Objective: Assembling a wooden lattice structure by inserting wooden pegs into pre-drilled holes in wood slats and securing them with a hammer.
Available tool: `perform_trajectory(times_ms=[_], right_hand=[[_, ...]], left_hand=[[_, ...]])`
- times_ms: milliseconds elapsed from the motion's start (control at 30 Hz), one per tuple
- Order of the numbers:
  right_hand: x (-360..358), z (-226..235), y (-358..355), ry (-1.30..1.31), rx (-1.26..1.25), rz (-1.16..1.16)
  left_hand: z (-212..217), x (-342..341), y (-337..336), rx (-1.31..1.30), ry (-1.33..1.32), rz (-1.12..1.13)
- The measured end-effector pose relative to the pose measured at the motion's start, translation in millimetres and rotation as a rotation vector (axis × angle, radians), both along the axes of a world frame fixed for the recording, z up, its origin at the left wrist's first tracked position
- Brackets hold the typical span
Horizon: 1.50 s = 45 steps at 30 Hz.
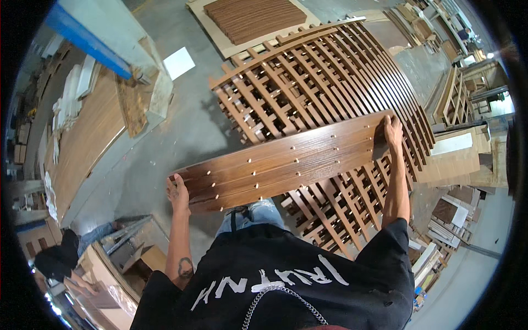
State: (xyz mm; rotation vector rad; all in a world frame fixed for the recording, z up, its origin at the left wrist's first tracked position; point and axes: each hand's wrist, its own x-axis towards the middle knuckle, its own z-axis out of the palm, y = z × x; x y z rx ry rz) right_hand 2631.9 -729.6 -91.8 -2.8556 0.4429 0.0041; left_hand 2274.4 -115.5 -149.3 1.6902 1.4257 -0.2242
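Note:
A long brown wooden panel (286, 159) stretches across in front of me, held in both hands. Rows of short pale wooden dowels stick up from its face. At the panel's left end, my left hand (177, 193) grips the edge, thumb on top and the other fingers partly hidden. My right hand (392, 135) is closed on the far right end. Beneath the panel and beyond it lies a large stack of brown wooden slats (330, 77) laid crosswise; the panel hides its middle. Whether the panel touches the stack, I cannot tell.
Brown boards (256, 19) lie on a flat sheet at the back. To the left rise a blue and white post (104, 49) and a wood-topped table (82, 159). Another person (60, 258) bends at lower left. Wooden frames (456, 99) and stacked pieces line the right.

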Motion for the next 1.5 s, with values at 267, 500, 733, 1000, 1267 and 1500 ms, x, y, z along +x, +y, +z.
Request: perform_trajectory(times_ms=[267, 500, 733, 1000, 1267, 1500], right_hand=[[173.1, -58.2, 24.5, 0.058, -0.076, 0.049], [313.6, -115.0, 24.6, 0.031, -0.007, 0.179], [404.7, -147.1, 24.6, 0.032, -0.020, 0.147], [456.4, -203.5, -15.5, 0.216, -0.074, 0.141], [280.2, -174.6, 200.3, -0.369, 0.182, 0.011], [82.3, -144.5, 415.5, 0.221, 0.336, -0.244]], left_hand=[[-48.6, 137.3, -5.5, -0.207, -0.049, 0.222], [-115.6, 198.8, -27.2, -0.136, -0.073, 0.158], [-116.6, 270.6, -80.9, -0.378, 0.027, 0.311], [-154.5, 273.4, -91.3, -0.578, 0.016, 0.297], [-119.9, 252.0, 21.9, -0.769, 0.230, 0.024], [-129.8, 163.5, 230.3, -0.573, 0.241, -0.014]])
